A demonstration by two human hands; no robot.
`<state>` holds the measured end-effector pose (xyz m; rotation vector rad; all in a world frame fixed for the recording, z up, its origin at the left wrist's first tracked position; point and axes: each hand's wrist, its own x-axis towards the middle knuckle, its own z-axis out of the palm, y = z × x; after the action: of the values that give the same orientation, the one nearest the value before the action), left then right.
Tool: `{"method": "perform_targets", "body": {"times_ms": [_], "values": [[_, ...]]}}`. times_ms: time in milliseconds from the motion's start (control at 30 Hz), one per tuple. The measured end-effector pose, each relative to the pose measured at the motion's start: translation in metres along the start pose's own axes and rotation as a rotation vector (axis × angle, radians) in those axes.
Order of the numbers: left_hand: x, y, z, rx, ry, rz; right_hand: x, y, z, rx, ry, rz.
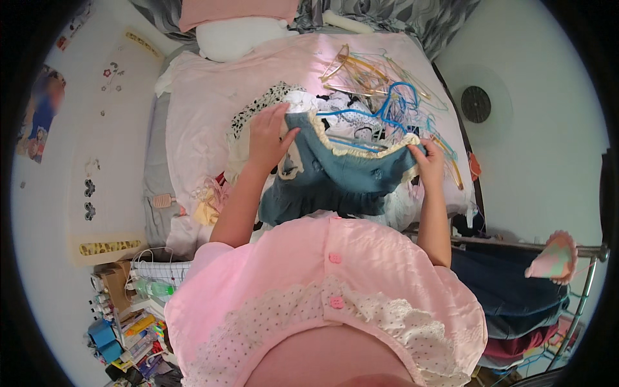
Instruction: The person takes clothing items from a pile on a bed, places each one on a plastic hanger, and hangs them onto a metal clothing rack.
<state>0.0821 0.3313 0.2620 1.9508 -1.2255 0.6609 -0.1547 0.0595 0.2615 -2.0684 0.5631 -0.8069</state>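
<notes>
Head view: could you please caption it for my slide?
Both hands, left hand and right hand, hold a lace-trimmed blue garment over a pink bed strewn with hangers.

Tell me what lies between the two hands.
In the head view, the blue-grey garment with cream lace trim spans the gap from the left hand to the right hand; both hands grip it.

I see a bed [193, 109] covered by a pink sheet, with a white pillow [235, 39] at its far end. A heap of clothes [303, 106] lies in the middle of it, and just beside that heap, toward the right, lies a tangle of blue, clear and yellowish plastic hangers [387, 90].
</notes>
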Motion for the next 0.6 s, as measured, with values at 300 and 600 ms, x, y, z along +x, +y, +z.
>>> {"method": "perform_targets", "body": {"times_ms": [300,600], "values": [[-0.056,0.017,0.015,-0.619,-0.325,-0.495,-0.060,-0.024,-0.041,0.108,0.209,0.088],[-0.109,0.052,0.018,-0.745,-0.181,-0.343,-0.131,-0.077,-0.083,0.171,0.427,0.075]]}}
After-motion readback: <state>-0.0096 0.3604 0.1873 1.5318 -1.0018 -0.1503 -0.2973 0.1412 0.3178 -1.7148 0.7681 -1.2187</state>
